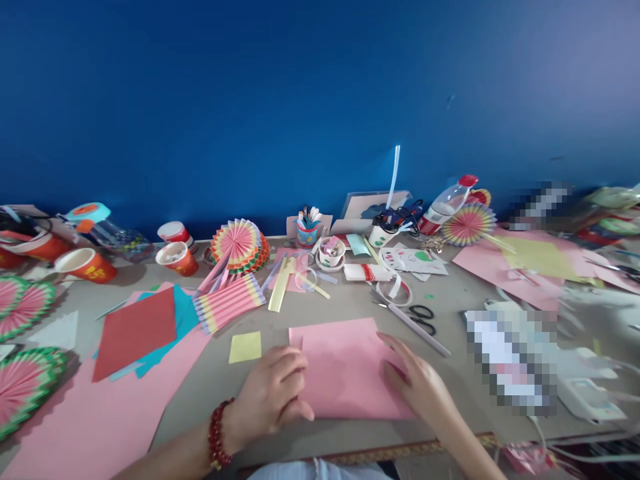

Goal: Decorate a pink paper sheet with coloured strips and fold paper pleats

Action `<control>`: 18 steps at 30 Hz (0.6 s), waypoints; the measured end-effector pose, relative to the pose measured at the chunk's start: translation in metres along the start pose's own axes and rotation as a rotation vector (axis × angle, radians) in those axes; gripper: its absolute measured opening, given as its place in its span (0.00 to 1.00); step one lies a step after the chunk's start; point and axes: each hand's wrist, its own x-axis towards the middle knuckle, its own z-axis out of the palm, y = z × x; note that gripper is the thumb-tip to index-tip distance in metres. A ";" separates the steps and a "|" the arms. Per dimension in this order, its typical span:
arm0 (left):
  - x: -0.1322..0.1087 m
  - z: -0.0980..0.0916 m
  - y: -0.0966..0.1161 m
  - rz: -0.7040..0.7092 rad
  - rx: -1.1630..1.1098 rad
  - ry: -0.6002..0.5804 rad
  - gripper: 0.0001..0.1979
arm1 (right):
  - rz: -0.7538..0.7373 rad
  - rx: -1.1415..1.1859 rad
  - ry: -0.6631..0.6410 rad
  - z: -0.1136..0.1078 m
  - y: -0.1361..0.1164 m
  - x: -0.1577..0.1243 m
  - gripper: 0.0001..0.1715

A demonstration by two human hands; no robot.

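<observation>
Pink paper point(345, 383): lower centre of the frame, lying on the surface point(200, 383).
Left hand point(273, 390): fingers curled at the paper's left edge; cannot tell whether they grip it.
Right hand point(420, 377): thumb and forefinger apart, at its right side.
Yellow note point(245, 347): left of centre.

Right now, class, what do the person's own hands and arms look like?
The left hand is ungloved; its wrist wears a bracelet of small dark red beads in more than one row, with a gold-coloured accent. The right hand is also ungloved, with nothing visible around its wrist. No sleeve shows on either forearm.
</observation>
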 end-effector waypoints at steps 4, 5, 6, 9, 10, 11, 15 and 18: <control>0.009 0.008 0.000 0.075 0.097 -0.177 0.16 | -0.007 -0.132 0.014 -0.001 0.001 0.004 0.29; 0.010 0.011 -0.001 0.057 0.114 -0.222 0.14 | -0.008 -0.181 0.020 -0.002 0.000 0.005 0.31; 0.010 0.014 -0.001 0.038 0.127 -0.253 0.12 | -0.013 -0.229 0.029 -0.003 -0.002 0.007 0.32; 0.009 0.019 -0.003 0.003 0.158 -0.275 0.11 | -0.044 -0.321 0.054 -0.006 -0.009 0.012 0.34; 0.009 0.019 -0.002 -0.002 0.163 -0.273 0.12 | -0.055 -0.328 0.055 -0.006 -0.011 0.014 0.34; 0.008 0.018 -0.002 -0.003 0.163 -0.275 0.14 | -0.063 -0.325 0.051 -0.006 -0.013 0.016 0.33; 0.006 0.010 0.002 0.029 0.130 -0.339 0.34 | -0.074 -0.282 0.032 0.002 -0.012 0.021 0.31; 0.004 0.007 0.001 0.019 0.155 -0.382 0.33 | -0.066 -0.249 0.036 0.007 -0.008 0.023 0.30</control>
